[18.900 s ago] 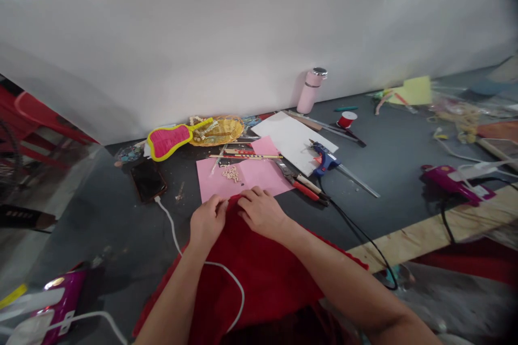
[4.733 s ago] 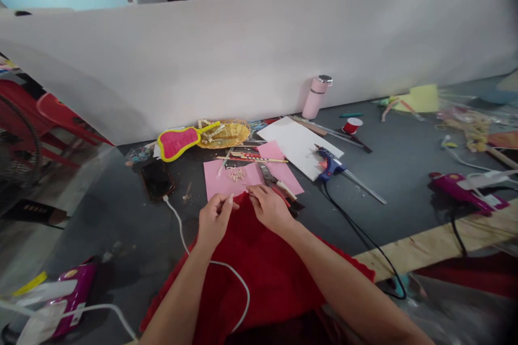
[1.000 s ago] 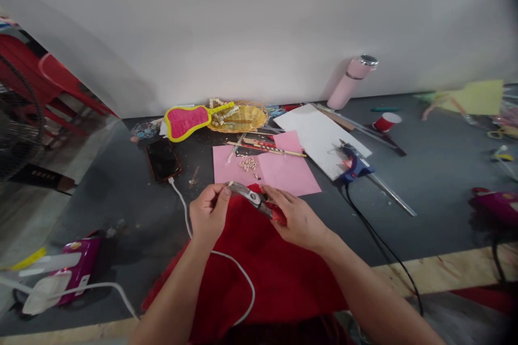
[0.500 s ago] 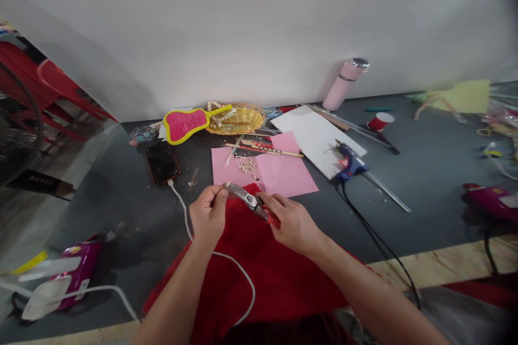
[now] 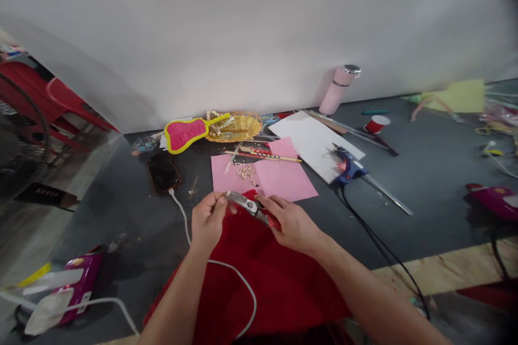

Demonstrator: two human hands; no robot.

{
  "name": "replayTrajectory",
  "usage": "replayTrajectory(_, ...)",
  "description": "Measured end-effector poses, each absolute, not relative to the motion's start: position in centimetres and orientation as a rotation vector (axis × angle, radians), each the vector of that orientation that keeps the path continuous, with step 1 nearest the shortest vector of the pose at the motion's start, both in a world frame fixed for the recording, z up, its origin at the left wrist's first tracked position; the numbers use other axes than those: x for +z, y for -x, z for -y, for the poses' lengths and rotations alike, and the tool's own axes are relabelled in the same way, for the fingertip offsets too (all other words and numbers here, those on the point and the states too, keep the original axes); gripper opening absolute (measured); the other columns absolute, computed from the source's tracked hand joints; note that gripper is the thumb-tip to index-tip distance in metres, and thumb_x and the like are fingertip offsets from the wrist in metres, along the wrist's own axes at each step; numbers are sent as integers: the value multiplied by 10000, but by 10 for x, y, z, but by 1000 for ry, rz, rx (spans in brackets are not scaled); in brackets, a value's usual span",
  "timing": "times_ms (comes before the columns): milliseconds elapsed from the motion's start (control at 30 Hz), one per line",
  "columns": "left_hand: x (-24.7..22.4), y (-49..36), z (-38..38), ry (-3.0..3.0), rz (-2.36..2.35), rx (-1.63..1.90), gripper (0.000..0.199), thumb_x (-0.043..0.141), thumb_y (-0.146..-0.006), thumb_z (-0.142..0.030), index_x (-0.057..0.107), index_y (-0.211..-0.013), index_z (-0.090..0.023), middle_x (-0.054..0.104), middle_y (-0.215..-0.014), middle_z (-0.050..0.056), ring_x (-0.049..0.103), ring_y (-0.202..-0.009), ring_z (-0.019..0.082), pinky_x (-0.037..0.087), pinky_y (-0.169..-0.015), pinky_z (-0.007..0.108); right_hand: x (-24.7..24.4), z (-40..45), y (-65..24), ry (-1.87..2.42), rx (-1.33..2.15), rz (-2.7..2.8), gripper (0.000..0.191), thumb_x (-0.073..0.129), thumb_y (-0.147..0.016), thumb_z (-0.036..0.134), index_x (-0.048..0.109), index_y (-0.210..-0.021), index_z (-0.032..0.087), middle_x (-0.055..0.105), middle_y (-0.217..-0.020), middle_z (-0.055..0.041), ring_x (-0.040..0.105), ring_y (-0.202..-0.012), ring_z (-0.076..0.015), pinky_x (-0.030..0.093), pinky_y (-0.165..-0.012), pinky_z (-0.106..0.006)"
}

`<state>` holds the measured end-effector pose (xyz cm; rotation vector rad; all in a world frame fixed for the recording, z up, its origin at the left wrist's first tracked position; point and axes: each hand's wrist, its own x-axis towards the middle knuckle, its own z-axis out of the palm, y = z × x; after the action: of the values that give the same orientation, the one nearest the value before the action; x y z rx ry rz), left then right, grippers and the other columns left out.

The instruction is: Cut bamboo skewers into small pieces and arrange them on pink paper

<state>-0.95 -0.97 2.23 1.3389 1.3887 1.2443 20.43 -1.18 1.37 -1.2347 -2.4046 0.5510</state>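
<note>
My right hand point(image 5: 297, 225) is wrapped round the red handles of a pair of pruning shears point(image 5: 251, 206), whose metal jaws point left. At the tip of the jaws, my left hand point(image 5: 208, 221) is closed in a pinch between thumb and forefinger. A tiny pale bit shows by those fingertips, too small to name. Beneath both hands lies a red cloth point(image 5: 263, 280). Just beyond them, small pale pieces point(image 5: 245, 172) sit in a pile on pink paper point(image 5: 283, 178), with thin patterned sticks point(image 5: 267, 155) behind.
A glue gun point(image 5: 348, 167) lies partly on white board point(image 5: 319, 140). Behind stand a wicker basket point(image 5: 246, 125), a pink and yellow paddle shape point(image 5: 186, 135) and a pink bottle point(image 5: 335, 91). A phone point(image 5: 163, 171) with a white cable is left; a purple box point(image 5: 76, 285) stands front left.
The view has tilted up a little, so things sit slightly lower. Both hands keep their grip, and the shears stay at the left fingertips.
</note>
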Motion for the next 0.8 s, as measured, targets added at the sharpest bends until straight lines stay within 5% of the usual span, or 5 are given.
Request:
replayTrajectory(300, 27, 8, 10, -1421, -1561, 1206, 284, 485, -864, -375, 612, -726, -162, 502, -516, -38, 389, -457, 81, 320, -471, 193, 11, 16, -199, 1319, 531, 2379, 573, 448, -772, 100, 368, -1333, 191, 584, -1033, -87, 586, -875, -204, 476, -783, -328)
replayTrajectory(533, 19, 4, 7, -1411, -1593, 1285, 214, 581, -806, -353, 609, -922, -174, 690, -838, 32, 621, -735, 151, 456, -677, 233, 9, 13, -200, 1356, 547, 2337, 619, 448, -765, 109, 315, -1360, 213, 575, -1106, -83, 586, -911, -206, 475, -809, -332)
replayTrajectory(800, 23, 11, 5, -1440, -1452, 1206, 145, 544, -824, -292, 613, -819, -164, 697, -738, 30, 601, -653, 137, 425, -579, 216, 14, 9, -208, 1272, 559, 2380, 660, 468, -742, 102, 303, -1371, 217, 543, -1186, -97, 548, -1008, -226, 455, -866, -369)
